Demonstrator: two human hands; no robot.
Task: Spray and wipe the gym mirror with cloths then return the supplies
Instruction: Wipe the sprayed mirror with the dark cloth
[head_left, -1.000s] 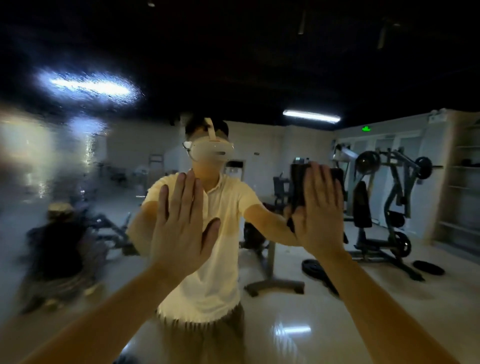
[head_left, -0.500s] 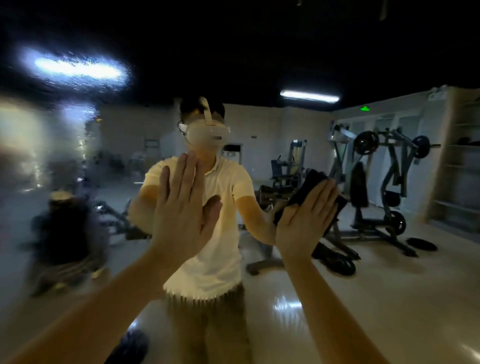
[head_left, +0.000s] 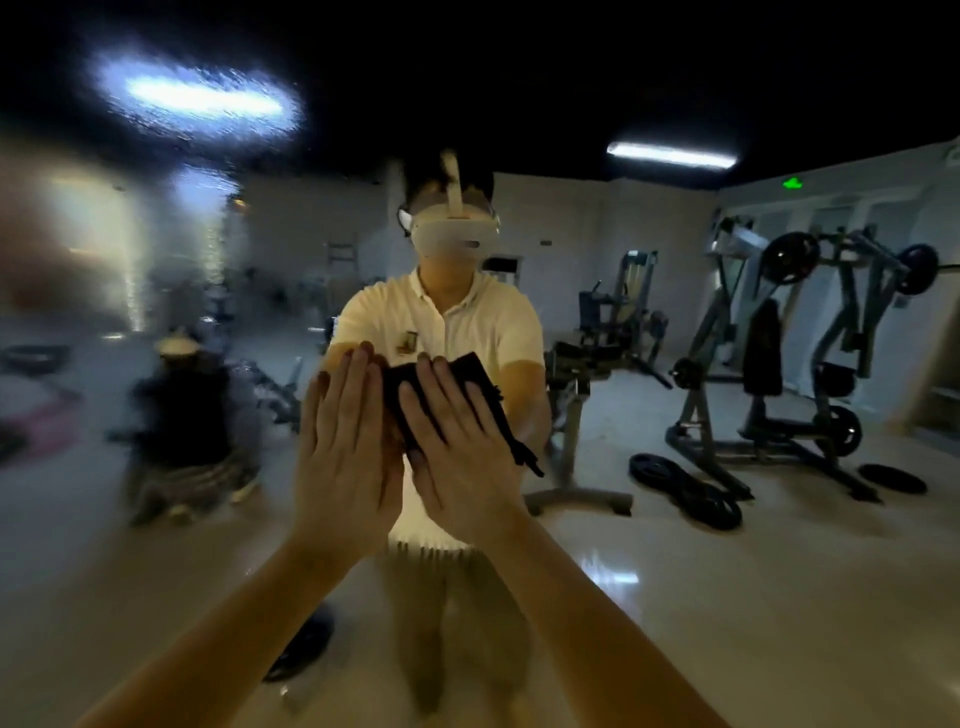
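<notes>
The gym mirror (head_left: 779, 597) fills the whole view. Its left part is smeared and wet, its right part gives a sharp reflection. A dark cloth (head_left: 485, 387) lies flat against the glass at the centre, under the spread fingers of my right hand (head_left: 457, 452). My left hand (head_left: 345, 457) is pressed flat on the glass right beside it, fingers together, touching the right hand's edge; whether a cloth lies under it is hidden. No spray bottle is in view.
The mirror reflects me in a pale shirt and headset, a plate-loaded machine (head_left: 810, 353) at right, weight plates (head_left: 691, 493) on the shiny floor, and a blurred crouching person (head_left: 182, 415) at left. A dark object (head_left: 301, 644) lies low near my feet.
My right hand has slid the dark cloth leftward and downward across the glass until it meets my left hand. The left hand has shifted slightly right and lower.
</notes>
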